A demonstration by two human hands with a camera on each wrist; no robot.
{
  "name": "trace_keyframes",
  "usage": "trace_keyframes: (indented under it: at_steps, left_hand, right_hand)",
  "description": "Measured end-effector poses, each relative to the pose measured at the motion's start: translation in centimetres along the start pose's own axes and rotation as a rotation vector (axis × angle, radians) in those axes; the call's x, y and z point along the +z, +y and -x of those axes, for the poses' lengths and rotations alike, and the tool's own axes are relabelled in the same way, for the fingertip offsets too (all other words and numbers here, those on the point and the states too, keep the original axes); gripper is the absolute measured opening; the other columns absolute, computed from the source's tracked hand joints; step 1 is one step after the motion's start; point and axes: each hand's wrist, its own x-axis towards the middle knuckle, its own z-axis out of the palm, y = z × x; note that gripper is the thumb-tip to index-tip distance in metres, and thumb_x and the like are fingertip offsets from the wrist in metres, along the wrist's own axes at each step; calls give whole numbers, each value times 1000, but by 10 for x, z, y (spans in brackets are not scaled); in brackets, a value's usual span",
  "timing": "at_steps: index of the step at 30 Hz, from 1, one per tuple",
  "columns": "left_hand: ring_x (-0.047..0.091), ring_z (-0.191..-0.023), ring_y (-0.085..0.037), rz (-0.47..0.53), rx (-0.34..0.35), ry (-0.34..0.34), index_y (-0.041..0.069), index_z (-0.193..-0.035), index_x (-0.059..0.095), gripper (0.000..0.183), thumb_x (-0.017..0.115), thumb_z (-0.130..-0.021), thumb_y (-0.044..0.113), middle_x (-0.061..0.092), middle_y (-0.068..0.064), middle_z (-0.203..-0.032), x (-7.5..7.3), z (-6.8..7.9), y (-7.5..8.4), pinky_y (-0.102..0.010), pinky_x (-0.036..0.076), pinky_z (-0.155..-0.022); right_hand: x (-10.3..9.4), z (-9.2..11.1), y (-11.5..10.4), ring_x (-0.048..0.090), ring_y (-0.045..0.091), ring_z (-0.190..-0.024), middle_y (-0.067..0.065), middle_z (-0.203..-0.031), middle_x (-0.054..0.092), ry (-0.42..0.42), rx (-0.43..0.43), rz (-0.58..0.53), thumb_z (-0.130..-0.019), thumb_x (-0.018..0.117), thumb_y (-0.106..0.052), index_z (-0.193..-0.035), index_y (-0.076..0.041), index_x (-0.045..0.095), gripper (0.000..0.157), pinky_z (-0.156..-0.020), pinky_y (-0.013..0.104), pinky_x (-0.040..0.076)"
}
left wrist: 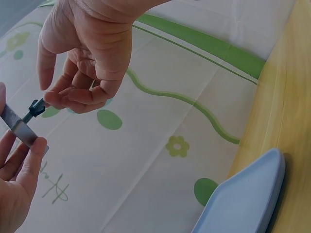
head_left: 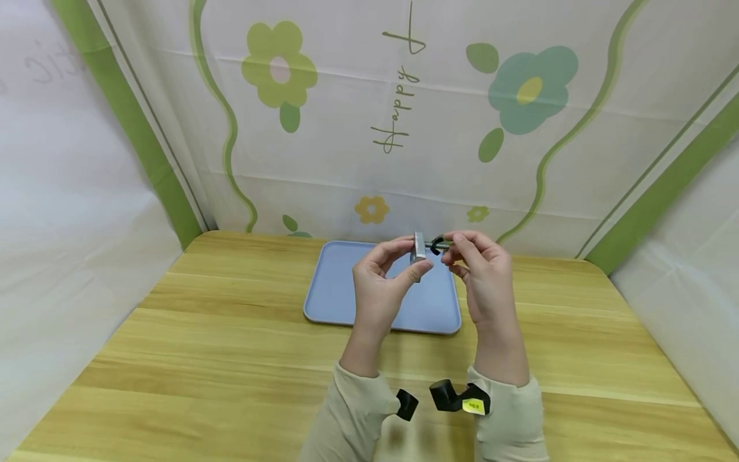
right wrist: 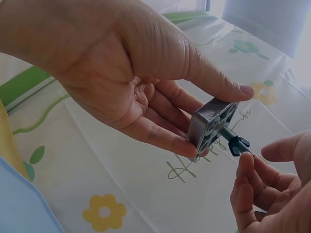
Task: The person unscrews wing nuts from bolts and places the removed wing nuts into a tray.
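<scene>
My left hand [head_left: 376,289] holds a silver square metal block [head_left: 419,246] by its edges, between thumb and fingers, above the tray. In the right wrist view the block's face [right wrist: 214,128] has ribbed hollows, and a threaded bolt [right wrist: 226,133] sticks out of it. On the bolt sits a dark wing nut [right wrist: 238,145]. My right hand [head_left: 486,273] is at the bolt's free end, its bent fingertips touching it. In the left wrist view the right thumb [left wrist: 46,73] stands apart from the bolt.
A light blue tray [head_left: 329,301] lies on the wooden table [head_left: 219,333] below the hands. Behind and at both sides hang white cloth walls, the back one printed with flowers [head_left: 531,90]. Black mounts [head_left: 444,396] are fixed on both sleeves.
</scene>
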Motion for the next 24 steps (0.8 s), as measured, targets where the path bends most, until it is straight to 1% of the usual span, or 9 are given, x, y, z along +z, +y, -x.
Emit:
trace_keyframes:
  at_steps: [7,16,19,24]
  left_hand:
    - [64,-118,-20,-8,6,-5,-3,-109,69,33,81,-81,6,68,-14,-122,0,0,0,-30,63,-79]
    - [65,-118,-19,-3,16,-6,-3,-110,69,33,82,-81,6,69,-14,-122,0,1,-3,-27,62,-79]
    - [65,-118,-19,1,17,-8,-2,-110,69,33,82,-81,7,69,-14,-122,0,1,-4,-28,62,-79]
    - [65,-117,-17,-2,19,-9,-2,-109,70,31,81,-81,6,69,-13,-122,0,2,-4,-31,63,-81]
  right_hand:
    - [0,0,1,62,10,-71,-3,-77,67,-19,-12,2,-101,60,-15,-83,-19,74,24,-70,26,53]
    - [0,0,2,64,8,-75,-6,-77,70,-29,11,43,-99,62,-13,-78,-23,77,27,-72,20,55]
    - [-1,0,3,64,8,-78,-6,-75,70,-41,13,46,-99,63,-13,-79,-24,78,27,-73,20,55]
    - [-2,1,3,66,7,-81,-7,-78,71,-62,8,46,-98,64,-12,-80,-24,78,26,-76,19,56]
